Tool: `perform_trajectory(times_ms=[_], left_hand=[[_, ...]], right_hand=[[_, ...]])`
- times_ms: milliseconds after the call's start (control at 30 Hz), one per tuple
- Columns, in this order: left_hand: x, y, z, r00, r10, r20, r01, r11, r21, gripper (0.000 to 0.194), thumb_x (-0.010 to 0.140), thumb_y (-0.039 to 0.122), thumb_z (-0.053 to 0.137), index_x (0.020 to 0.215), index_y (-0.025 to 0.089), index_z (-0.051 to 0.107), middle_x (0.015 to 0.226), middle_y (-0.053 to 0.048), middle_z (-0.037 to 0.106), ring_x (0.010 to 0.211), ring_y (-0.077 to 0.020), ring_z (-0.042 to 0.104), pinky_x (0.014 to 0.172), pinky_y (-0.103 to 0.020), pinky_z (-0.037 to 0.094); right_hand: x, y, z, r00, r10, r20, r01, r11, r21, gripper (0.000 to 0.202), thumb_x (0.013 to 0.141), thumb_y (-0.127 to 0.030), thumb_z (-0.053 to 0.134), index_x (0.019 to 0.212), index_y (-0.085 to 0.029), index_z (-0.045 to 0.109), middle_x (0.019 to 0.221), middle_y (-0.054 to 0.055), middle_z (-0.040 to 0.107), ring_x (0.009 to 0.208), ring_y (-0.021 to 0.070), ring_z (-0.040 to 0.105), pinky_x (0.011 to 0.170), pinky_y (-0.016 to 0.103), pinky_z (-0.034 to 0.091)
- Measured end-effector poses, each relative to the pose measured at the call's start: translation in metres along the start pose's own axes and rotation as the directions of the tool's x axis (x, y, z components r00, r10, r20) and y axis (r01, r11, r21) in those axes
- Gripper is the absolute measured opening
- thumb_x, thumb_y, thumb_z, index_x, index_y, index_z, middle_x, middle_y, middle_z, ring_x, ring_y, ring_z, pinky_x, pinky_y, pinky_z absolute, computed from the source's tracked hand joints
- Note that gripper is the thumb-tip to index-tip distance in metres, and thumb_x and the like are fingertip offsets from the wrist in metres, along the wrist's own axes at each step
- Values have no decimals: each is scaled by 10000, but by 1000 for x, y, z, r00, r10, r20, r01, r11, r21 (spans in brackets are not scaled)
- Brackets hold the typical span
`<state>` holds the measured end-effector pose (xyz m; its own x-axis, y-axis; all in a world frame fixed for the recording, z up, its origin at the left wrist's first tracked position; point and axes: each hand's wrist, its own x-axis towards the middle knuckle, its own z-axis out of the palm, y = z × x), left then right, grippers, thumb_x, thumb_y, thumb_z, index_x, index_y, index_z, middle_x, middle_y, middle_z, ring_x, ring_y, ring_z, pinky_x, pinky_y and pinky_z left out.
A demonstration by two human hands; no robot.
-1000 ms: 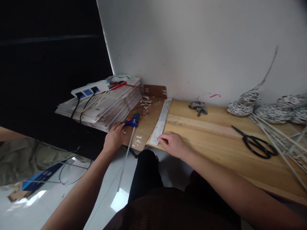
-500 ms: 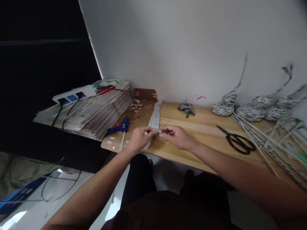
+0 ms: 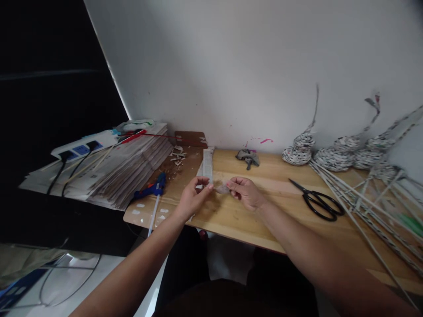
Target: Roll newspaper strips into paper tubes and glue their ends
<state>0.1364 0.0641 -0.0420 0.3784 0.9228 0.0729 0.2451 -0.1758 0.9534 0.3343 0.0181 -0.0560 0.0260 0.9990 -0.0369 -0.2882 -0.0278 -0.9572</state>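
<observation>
A small, pale strip of paper (image 3: 221, 188), blurred by motion, spans the gap between my two hands just above the wooden table. My left hand (image 3: 195, 193) pinches one end between thumb and fingers. At the other end, the fingertips of my right hand (image 3: 244, 191) are closed on it. Beneath and behind my left hand lie longer flat paper strips (image 3: 207, 164), partly hidden by the fingers. Left of that hand, a blue glue gun (image 3: 155, 187) rests on a brown board, a white glue stick (image 3: 153, 215) pointing toward me.
A stack of folded newspaper (image 3: 132, 169) carries a white power strip (image 3: 84, 147) on the left. A grey crumpled cloth (image 3: 248, 157) lies near the wall. Black-handled scissors (image 3: 322, 203), paper rods (image 3: 366, 222) and woven paper gourd shapes (image 3: 297, 150) occupy the right side.
My hands have moved apart, leaving the pale strip visible between them. The view has shifted, so the table's things sit lower and further left.
</observation>
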Motion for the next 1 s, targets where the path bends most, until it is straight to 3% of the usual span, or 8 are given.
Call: perform_trajectory(times_ms=[167, 333, 400, 500, 600, 700, 800, 1000], left_hand=[[28, -3, 20, 990, -140, 5, 134, 936, -327, 398, 792, 469, 659, 1058, 193, 551, 996, -79, 646, 772, -167, 642, 644, -303, 534], [80, -12, 38, 995, -69, -70, 45, 953, -299, 518, 576, 201, 805, 1038, 161, 575, 964, -62, 641, 764, -142, 602, 672, -264, 475], [101, -9, 45, 999, -6, -52, -9, 958, -288, 542, 549, 138, 798, 1054, 161, 601, 955, -52, 652, 803, -143, 598, 701, -255, 457], [127, 1, 52, 986, 165, 17, -152, 941, -301, 515, 601, 155, 781, 1090, 162, 621, 939, -41, 669, 856, -143, 599, 765, -257, 444], [145, 9, 58, 965, 238, 109, -187, 918, -349, 500, 638, 207, 785, 1111, 165, 625, 921, -37, 675, 850, -144, 604, 784, -267, 438], [154, 8, 64, 955, 242, 171, -153, 897, -414, 571, 627, 203, 798, 1167, 181, 612, 957, -39, 666, 870, -151, 609, 793, -274, 436], [154, 1, 69, 939, 246, 239, -100, 862, -497, 671, 620, 165, 798, 1251, 203, 571, 1077, -59, 643, 977, -171, 608, 850, -290, 438], [150, -13, 65, 908, 260, 328, -37, 831, -555, 731, 673, 131, 765, 1346, 257, 510, 1237, -74, 585, 1153, -206, 567, 926, -309, 436]], right_hand=[[-5, -9, -9, 980, 45, 192, -76, 984, 159, 446, 599, -454, 869, 626, -160, 534, 598, -46, 526, 489, 57, 432, 456, 201, 284], [-7, -12, -17, 891, 82, 446, -160, 977, 141, 515, 553, -566, 856, 628, -158, 551, 609, -18, 560, 492, 80, 487, 434, 204, 344], [-4, -12, -22, 926, 40, 375, -95, 987, 130, 540, 642, -674, 744, 652, -164, 565, 618, 2, 577, 486, 98, 507, 420, 215, 334], [9, -12, -36, 994, -105, -33, 101, 988, -120, 502, 782, -660, 608, 701, -165, 614, 585, 5, 563, 475, 102, 483, 435, 226, 325], [29, -12, -55, 862, -386, -329, 139, 804, -579, 312, 840, -460, 606, 906, -170, 700, 756, 45, 660, 583, 140, 546, 569, 278, 445], [52, -14, -74, 778, -566, -273, 37, 476, -879, 416, 828, -291, 610, 1218, -149, 647, 1182, 149, 646, 948, 241, 625, 828, 363, 492], [71, -15, -87, 806, -551, -218, -97, 241, -966, 467, 834, -250, 615, 1285, -125, 615, 1302, 193, 584, 1144, 305, 567, 921, 390, 457], [86, -13, -105, 835, -494, -241, -172, 182, -968, 212, 887, -226, 558, 917, -206, 766, 966, 101, 734, 914, 253, 649, 796, 342, 460]])
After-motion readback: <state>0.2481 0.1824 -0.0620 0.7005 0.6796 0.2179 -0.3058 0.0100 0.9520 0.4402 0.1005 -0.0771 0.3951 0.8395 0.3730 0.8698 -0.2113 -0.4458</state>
